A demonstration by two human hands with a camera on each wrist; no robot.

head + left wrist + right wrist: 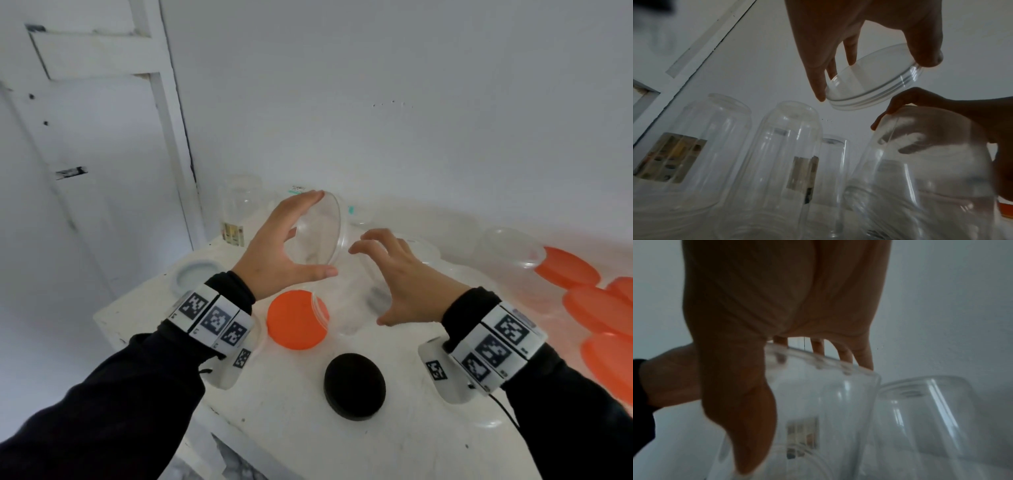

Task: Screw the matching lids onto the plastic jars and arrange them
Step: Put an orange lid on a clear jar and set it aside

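Fingers and thumb of the left hand [274,246] pinch a clear lid [320,233] tilted above the table [411,438], while the right hand [404,274] curls over a clear jar's [920,162] top.

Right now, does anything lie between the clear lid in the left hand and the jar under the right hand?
Nothing: the left wrist view shows only bare wall in the gap between the clear lid and the jar.
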